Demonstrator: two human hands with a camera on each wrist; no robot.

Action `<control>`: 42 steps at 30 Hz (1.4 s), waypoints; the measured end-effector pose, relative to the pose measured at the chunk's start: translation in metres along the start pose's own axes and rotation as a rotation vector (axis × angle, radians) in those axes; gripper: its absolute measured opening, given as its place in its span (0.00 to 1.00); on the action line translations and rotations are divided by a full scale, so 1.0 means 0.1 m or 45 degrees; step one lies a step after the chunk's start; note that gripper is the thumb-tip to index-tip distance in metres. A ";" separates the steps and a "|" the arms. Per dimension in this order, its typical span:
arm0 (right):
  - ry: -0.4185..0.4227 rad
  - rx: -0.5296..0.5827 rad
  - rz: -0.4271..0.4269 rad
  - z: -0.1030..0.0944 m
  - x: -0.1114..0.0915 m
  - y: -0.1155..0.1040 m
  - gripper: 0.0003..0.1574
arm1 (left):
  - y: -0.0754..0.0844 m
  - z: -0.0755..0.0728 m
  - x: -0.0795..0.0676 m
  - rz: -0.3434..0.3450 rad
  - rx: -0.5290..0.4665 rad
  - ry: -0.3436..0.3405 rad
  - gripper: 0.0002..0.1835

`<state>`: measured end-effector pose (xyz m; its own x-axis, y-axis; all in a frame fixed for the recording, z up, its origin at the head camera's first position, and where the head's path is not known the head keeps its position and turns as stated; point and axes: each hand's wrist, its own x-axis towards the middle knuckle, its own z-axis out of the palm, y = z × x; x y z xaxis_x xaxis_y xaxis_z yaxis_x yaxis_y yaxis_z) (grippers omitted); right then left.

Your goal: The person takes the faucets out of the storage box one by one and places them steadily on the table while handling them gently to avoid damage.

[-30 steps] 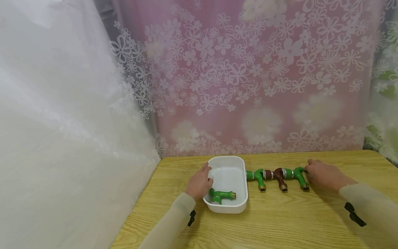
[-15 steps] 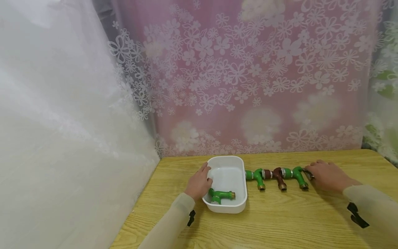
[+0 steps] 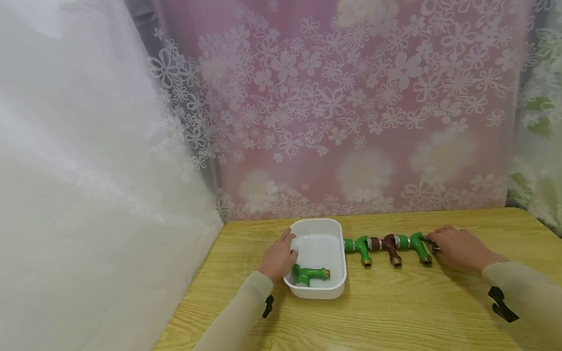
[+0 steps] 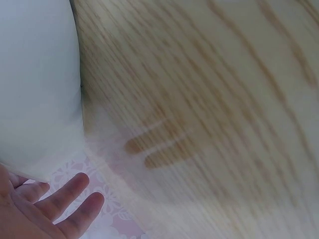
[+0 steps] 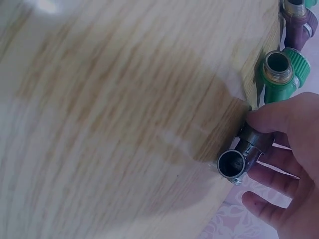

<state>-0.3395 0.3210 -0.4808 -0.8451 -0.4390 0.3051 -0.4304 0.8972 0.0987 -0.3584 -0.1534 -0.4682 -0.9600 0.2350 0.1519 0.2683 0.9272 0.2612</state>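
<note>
A white plastic tub [image 3: 318, 293] stands on the table, with a green tap [image 3: 314, 274] lying inside it. My left hand [image 3: 278, 256] holds the tub's left rim; thumb and forefinger reach over the edge, while in the left wrist view other fingers [image 4: 82, 214] extend loosely outside the wall. Right of the tub, a green tap [image 3: 364, 250], a dark red tap [image 3: 391, 249] and another green tap [image 3: 419, 247] lie in a row. At its right end my right hand [image 3: 461, 247] pinches a dark metal tap [image 5: 244, 152], its open round mouth showing in the right wrist view.
The wood-grain table [image 3: 377, 312] runs up to a pink flowered curtain [image 3: 325, 97] at the back. White sheeting [image 3: 96, 170] hangs along the left side. Another patterned sheet [image 3: 540, 146] hangs at the right.
My right hand has shifted slightly right from the last green tap, and more of the metal tap shows at its fingertips. The left hand has stayed on the tub. The head view has moved a little.
</note>
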 end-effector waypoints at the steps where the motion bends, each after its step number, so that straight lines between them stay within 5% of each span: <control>1: 0.000 0.004 -0.002 0.00 0.00 0.00 0.20 | 0.00 0.00 0.00 0.002 0.001 0.002 0.27; 26: -0.026 0.067 0.024 0.04 -0.01 -0.03 0.24 | -0.01 0.02 -0.02 -0.020 0.014 0.004 0.27; 42: 0.016 0.081 0.011 -0.24 0.13 -0.24 0.24 | 0.00 0.02 0.02 -0.034 0.004 -0.012 0.27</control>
<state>-0.3323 0.2947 -0.4564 -0.8450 -0.4302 0.3176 -0.4427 0.8960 0.0356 -0.3609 -0.1526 -0.4703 -0.9675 0.2130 0.1362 0.2425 0.9342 0.2618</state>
